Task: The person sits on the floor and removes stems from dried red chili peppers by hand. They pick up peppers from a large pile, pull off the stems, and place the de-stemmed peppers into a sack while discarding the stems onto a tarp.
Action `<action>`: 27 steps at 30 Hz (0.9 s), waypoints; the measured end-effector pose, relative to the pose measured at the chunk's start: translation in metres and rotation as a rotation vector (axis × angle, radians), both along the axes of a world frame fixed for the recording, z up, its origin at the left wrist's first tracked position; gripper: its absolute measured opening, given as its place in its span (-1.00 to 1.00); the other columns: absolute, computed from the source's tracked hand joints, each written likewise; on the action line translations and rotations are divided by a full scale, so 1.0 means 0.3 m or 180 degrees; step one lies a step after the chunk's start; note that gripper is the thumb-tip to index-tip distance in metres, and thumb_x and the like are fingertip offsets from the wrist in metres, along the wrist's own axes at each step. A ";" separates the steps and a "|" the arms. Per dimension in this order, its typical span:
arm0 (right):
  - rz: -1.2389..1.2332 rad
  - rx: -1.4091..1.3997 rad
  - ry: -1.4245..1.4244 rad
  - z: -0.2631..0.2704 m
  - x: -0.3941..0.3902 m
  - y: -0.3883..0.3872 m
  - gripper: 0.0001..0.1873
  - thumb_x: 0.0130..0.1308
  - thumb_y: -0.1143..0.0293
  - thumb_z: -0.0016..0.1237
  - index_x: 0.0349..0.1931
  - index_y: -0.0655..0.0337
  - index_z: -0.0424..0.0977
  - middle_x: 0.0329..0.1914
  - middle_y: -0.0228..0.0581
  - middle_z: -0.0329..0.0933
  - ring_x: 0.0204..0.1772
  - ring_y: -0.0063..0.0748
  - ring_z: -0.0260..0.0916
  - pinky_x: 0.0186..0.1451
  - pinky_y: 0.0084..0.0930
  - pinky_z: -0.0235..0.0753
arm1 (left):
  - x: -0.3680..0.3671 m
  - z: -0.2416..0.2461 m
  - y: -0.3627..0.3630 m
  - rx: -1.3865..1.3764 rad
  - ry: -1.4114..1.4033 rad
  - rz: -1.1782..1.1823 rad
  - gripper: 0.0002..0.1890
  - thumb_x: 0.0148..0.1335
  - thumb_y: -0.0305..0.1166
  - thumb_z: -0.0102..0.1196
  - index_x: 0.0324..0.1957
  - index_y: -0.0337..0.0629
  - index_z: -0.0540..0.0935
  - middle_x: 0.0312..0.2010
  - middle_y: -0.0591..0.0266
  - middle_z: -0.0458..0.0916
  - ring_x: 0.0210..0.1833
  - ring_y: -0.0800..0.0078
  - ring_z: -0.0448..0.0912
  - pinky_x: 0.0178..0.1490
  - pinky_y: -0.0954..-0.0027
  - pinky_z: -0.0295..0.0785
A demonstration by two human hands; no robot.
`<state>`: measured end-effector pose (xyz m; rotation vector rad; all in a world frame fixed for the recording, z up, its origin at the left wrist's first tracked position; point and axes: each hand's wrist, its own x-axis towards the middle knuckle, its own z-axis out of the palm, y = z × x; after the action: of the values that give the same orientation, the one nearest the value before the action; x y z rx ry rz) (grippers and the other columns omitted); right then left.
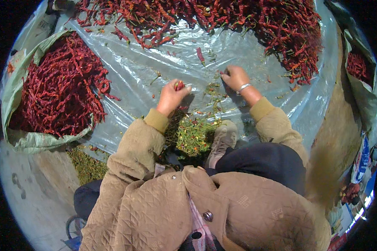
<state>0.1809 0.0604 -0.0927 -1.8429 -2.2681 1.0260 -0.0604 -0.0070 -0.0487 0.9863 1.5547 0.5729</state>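
My left hand (170, 98) is closed around dried red chili peppers (179, 85), whose ends show between thumb and fingers. To its right, my right hand (237, 77) has its fingertips pinched together, with a small dark red chili piece (221, 72) showing at the tips. Both hands are just above a clear plastic sheet (128, 78). A single chili with a green stem (201, 56) lies on the sheet beyond them. Below my left hand, between my feet, is a heap of green stems and chili scraps (193, 135).
A large pile of dried chilies (226, 14) spans the far side of the sheet. An open woven sack (28, 142) full of red chilies (62, 91) stands at left. Another sack (372, 100) with chilies is at far right. More stems (86, 164) lie on the ground at lower left.
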 end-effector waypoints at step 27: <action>0.0937 0.0511 0.0785 0.187 -0.246 -0.027 -0.80 0.02 0.35 -0.05 -0.42 0.25 0.29 -0.52 0.01 0.41 -0.41 0.09 0.37 -0.37 -0.11 0.35 | 0.041 0.052 0.124 -0.0477 -0.1373 0.0725 -0.85 0.05 -0.37 0.14 -0.43 -0.20 0.49 -0.58 0.38 0.48 -0.59 0.64 0.39 -0.52 0.56 0.31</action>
<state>0.1071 0.0524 -0.0367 -1.2714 -2.4298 1.0044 -0.0481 0.0304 -0.0332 0.5299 1.3044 0.7605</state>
